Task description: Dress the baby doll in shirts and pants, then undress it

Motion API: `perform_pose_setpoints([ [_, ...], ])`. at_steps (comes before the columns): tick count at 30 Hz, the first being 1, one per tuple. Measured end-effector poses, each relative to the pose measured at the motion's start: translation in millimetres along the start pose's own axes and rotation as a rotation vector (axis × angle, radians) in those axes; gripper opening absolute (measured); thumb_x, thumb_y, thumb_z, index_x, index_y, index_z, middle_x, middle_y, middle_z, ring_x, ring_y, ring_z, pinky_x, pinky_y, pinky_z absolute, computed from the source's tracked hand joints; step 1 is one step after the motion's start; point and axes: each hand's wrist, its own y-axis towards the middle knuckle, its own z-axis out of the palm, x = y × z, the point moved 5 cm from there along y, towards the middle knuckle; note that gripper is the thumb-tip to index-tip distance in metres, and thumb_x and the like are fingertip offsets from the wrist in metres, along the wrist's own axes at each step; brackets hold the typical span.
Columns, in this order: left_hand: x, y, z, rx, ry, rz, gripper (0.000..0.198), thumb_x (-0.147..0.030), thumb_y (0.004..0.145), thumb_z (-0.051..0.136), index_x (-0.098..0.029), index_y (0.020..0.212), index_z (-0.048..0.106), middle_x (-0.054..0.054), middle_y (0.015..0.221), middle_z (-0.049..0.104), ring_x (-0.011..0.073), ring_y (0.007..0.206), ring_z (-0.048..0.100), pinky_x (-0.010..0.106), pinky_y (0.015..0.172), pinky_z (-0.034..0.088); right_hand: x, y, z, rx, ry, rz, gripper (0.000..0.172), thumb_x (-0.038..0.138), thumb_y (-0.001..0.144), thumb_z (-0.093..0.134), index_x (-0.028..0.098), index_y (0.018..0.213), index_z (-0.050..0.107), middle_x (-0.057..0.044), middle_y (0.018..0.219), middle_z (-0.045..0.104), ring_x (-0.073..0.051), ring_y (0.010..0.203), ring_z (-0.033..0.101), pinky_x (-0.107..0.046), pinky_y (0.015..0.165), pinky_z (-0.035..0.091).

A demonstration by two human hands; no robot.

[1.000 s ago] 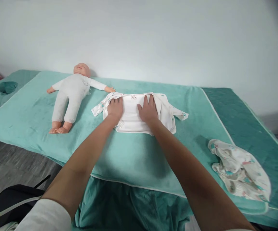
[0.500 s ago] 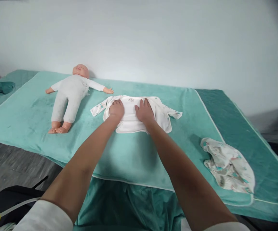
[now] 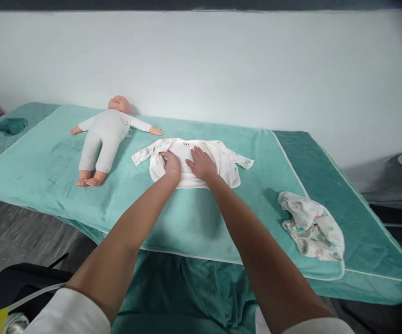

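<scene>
A white baby shirt [image 3: 226, 172] with printed sleeves is spread out on the bed, its front opened to the sides and a small label showing at the neck. My left hand [image 3: 172, 163] is at the shirt's left flap, fingers bent and closed on the cloth near its edge; the fingertips are partly hidden. My right hand [image 3: 202, 164] lies flat on the shirt's inside, fingers spread. To the left, a baby doll [image 3: 105, 127] in a white cloth body lies on its back, arms stretched out and one hand near the shirt's left sleeve.
Green plush covers with pale piping [image 3: 194, 222] cover the bed. A crumpled printed baby garment [image 3: 314, 227] lies at the right near the front edge. A white wall [image 3: 201, 65] stands behind. At lower left are a black chair-like object [image 3: 13, 287] and a clear tube [image 3: 37, 294].
My left hand has gone from lying flat to bent fingers at the left flap. The right hand has slid slightly left over the shirt. The view has shifted slightly.
</scene>
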Motion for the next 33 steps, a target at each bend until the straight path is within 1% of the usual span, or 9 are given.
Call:
perform_pose_setpoints([
  [4, -4.2, -14.1, -3.0, -0.026, 0.074, -0.026, 0.059, -0.015, 0.088, 0.058, 0.0, 0.145, 0.056, 0.031, 0.132, 0.067, 0.0486, 0.137, 0.057, 0.084, 0.107, 0.038, 8.2, -9.0, -5.3, 0.031, -0.012, 0.037, 0.071, 0.046, 0.108, 0.03, 0.002, 0.164, 0.033, -0.019, 0.176, 0.022, -0.03, 0.166, 0.019, -0.046, 0.134, 0.018],
  [8, -3.5, -39.4, -15.0, -0.047, 0.137, -0.008, 0.052, -0.003, 0.09, 0.048, 0.006, 0.141, 0.057, 0.036, 0.139, 0.063, 0.0493, 0.143, 0.052, 0.081, 0.114, 0.032, 21.9, -29.8, -7.8, 0.031, -0.021, 0.046, 0.071, 0.045, 0.109, 0.031, 0.001, 0.164, 0.032, -0.021, 0.176, 0.022, -0.031, 0.165, 0.021, -0.048, 0.134, 0.02],
  [10, 6.0, -58.3, -23.3, -0.048, 0.152, 0.044, 0.048, -0.001, 0.094, 0.042, 0.005, 0.137, 0.06, 0.034, 0.144, 0.061, 0.0447, 0.145, 0.052, 0.072, 0.119, 0.034, 30.9, -50.1, -6.2, -0.008, -0.023, 0.013, 0.069, 0.045, 0.108, 0.033, 0.002, 0.163, 0.036, -0.021, 0.174, 0.026, -0.032, 0.164, 0.025, -0.05, 0.133, 0.024],
  [14, 36.1, -105.8, -38.2, -0.103, 0.069, 0.239, 0.038, -0.014, 0.102, 0.042, -0.013, 0.131, 0.067, 0.014, 0.145, 0.066, 0.0254, 0.142, 0.057, 0.045, 0.127, 0.038, 44.7, -104.6, -3.0, -0.121, -0.004, -0.108, 0.063, 0.044, 0.108, 0.036, 0.008, 0.159, 0.045, -0.019, 0.171, 0.036, -0.031, 0.161, 0.033, -0.051, 0.132, 0.028],
  [17, 54.6, -138.4, -43.2, -0.19, -0.044, 0.325, 0.034, -0.022, 0.102, 0.048, -0.018, 0.13, 0.067, 0.009, 0.142, 0.069, 0.0235, 0.141, 0.056, 0.044, 0.125, 0.04, 42.7, -139.4, -6.1, -0.142, 0.054, -0.198, 0.059, 0.045, 0.107, 0.042, 0.015, 0.157, 0.049, -0.015, 0.169, 0.042, -0.029, 0.159, 0.038, -0.052, 0.13, 0.031],
  [19, 59.0, -153.0, -40.6, -0.191, -0.087, 0.374, 0.034, -0.02, 0.1, 0.051, -0.022, 0.13, 0.067, 0.006, 0.144, 0.069, 0.0227, 0.144, 0.054, 0.046, 0.127, 0.037, 35.4, -153.5, -12.1, -0.156, 0.103, -0.243, 0.053, 0.041, 0.106, 0.044, 0.018, 0.153, 0.054, -0.013, 0.164, 0.05, -0.028, 0.154, 0.045, -0.051, 0.129, 0.035],
  [24, 61.2, -163.6, -36.7, -0.232, -0.125, 0.376, 0.042, -0.009, 0.093, 0.05, -0.022, 0.128, 0.068, 0.004, 0.144, 0.069, 0.0236, 0.146, 0.051, 0.046, 0.125, 0.039, 10.9, -162.1, -27.5, -0.284, 0.114, -0.215, 0.036, 0.026, 0.104, 0.047, 0.021, 0.13, 0.071, -0.01, 0.136, 0.072, -0.028, 0.129, 0.062, -0.049, 0.118, 0.047],
  [29, 67.2, -165.1, -37.0, -0.298, -0.147, 0.289, 0.052, 0.0, 0.085, 0.05, -0.023, 0.127, 0.069, 0.003, 0.141, 0.07, 0.0249, 0.145, 0.052, 0.046, 0.12, 0.044, 5.3, -154.4, -30.9, -0.358, -0.004, -0.193, 0.028, 0.013, 0.097, 0.052, 0.02, 0.112, 0.075, -0.01, 0.117, 0.076, -0.029, 0.115, 0.062, -0.045, 0.106, 0.049],
  [33, 73.9, -167.7, -37.1, -0.353, -0.178, 0.187, 0.042, -0.002, 0.09, 0.05, -0.025, 0.117, 0.072, 0.004, 0.129, 0.075, 0.0251, 0.135, 0.059, 0.046, 0.113, 0.048, 5.9, -149.9, -33.9, -0.385, -0.037, -0.186, 0.024, 0.01, 0.094, 0.053, 0.022, 0.098, 0.074, -0.008, 0.103, 0.076, -0.027, 0.103, 0.062, -0.041, 0.095, 0.047],
])
